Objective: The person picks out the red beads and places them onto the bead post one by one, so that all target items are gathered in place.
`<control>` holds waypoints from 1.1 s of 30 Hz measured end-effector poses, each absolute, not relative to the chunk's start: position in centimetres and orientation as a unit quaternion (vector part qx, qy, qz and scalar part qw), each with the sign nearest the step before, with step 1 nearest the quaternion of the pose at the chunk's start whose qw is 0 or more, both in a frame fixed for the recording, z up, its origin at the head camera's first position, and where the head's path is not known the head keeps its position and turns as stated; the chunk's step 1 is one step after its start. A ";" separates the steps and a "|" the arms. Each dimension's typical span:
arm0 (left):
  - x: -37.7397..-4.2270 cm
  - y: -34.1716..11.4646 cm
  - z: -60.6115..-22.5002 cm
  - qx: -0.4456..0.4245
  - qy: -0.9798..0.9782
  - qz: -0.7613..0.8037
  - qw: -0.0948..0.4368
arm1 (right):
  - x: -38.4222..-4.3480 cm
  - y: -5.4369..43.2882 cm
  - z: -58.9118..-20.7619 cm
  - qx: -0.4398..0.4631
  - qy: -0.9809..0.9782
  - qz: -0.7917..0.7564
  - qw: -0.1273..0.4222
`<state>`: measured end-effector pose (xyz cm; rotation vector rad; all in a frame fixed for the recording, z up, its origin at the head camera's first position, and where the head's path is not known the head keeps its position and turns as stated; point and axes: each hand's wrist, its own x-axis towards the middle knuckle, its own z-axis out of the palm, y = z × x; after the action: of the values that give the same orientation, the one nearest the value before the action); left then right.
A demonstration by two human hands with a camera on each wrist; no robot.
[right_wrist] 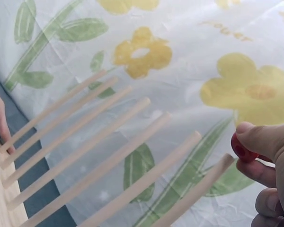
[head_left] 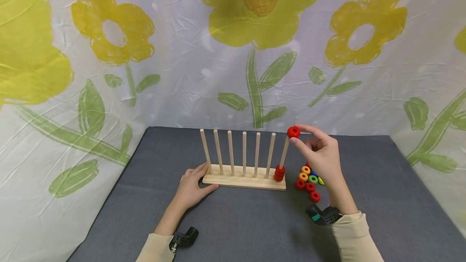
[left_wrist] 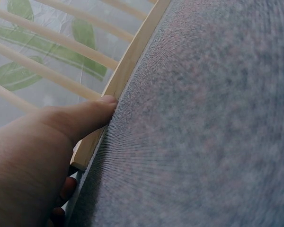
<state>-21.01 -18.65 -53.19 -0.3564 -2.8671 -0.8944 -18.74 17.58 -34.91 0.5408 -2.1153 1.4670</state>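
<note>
A wooden peg stand [head_left: 244,179] with a row of several upright pegs sits on the dark cloth. My left hand [head_left: 191,187] holds its left end, thumb along the front edge and fingers behind; in the left wrist view the thumb [left_wrist: 92,118] presses on the base. Between thumb and fingertips, my right hand [head_left: 322,153] pinches a red ring bead [head_left: 293,132] at the tip of the rightmost peg [right_wrist: 194,194]. In the right wrist view that bead is beside the peg's tip, its hole partly visible. Several red beads [head_left: 279,173] are stacked at the foot of this peg.
Right of the stand lies a loose group of beads: red [head_left: 314,196], orange [head_left: 303,177], green [head_left: 312,179], with blue and yellow ones partly hidden by the right hand. Behind the table hangs a flower-patterned sheet [head_left: 174,92].
</note>
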 end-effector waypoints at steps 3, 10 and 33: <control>-21.0 -18.6 -53.1 -0.118 -0.946 -0.296 0.059 | -18.8 17.4 -35.0 0.195 -0.778 0.542 0.251; -21.0 -18.6 -53.0 -0.120 -0.946 -0.297 0.059 | -18.9 17.2 -35.3 0.197 -0.784 0.535 0.246; -21.1 -18.6 -53.3 -0.126 -0.946 -0.291 0.069 | -19.1 17.1 -35.6 0.203 -0.789 0.527 0.240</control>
<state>-21.13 -18.62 -53.29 -0.3786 -2.8479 -0.8765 -19.12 17.07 -35.64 0.5556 -2.1609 1.4435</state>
